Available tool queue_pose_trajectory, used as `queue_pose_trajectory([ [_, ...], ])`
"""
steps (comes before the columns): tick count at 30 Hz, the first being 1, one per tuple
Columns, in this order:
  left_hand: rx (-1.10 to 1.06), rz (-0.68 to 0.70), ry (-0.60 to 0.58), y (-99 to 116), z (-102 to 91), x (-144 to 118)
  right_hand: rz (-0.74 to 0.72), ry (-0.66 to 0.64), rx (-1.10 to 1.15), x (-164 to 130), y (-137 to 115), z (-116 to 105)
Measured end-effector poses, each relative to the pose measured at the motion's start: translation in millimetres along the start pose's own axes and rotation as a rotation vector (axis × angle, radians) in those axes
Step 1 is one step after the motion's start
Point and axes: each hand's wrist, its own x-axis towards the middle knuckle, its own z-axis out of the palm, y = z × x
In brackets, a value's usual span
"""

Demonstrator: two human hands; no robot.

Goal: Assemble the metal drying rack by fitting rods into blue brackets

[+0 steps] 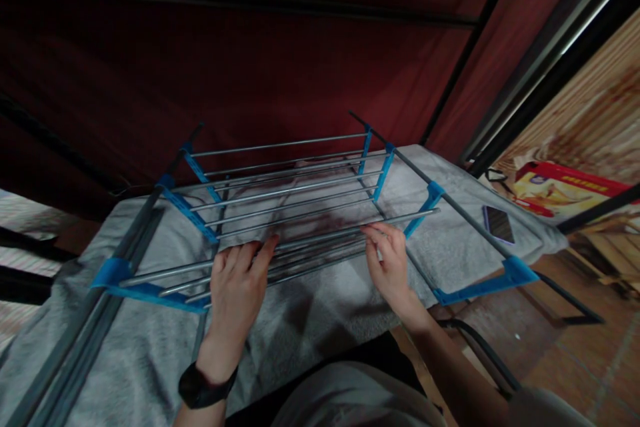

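A partly assembled rack of grey metal tubes and blue plastic brackets lies before me. My left hand (240, 283) is closed over the near tubes, close to the front left blue bracket (145, 290) that holds their left ends. With fingertips and thumb, my right hand (387, 260) pinches the near metal tube (330, 233) farther along. This tube's right end sticks out past my fingers, apart from the front right blue bracket (490, 287). Behind my hands, several crossbars (295, 190) span the farther brackets. My palms hide parts of the near tubes.
Grey cloth (450, 240) covers the surface beneath the rack. Some loose tubes (85, 347) lie along the left side. A phone (499, 223) rests at the right, near a red and yellow box (565, 187). Dark red fabric (280, 73) and black frame bars (460, 73) stand behind.
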Motion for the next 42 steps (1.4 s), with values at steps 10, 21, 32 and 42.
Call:
queue_pose_trajectory([
  [10,0.000,-0.019,0.019,-1.3,2.4,10.2,0.650,0.288,0.154,-18.1,98.7,-33.2],
  [21,0.006,-0.042,0.010,-1.4,2.5,10.8,0.630,0.333,0.253,25.0,129.8,-22.6],
  [32,0.003,-0.061,0.006,-8.0,5.1,4.4,0.609,0.310,0.191,22.5,120.5,-24.8],
  [42,0.013,-0.058,0.019,-7.5,2.7,5.9,0.596,0.311,0.207,22.6,123.9,-24.3],
])
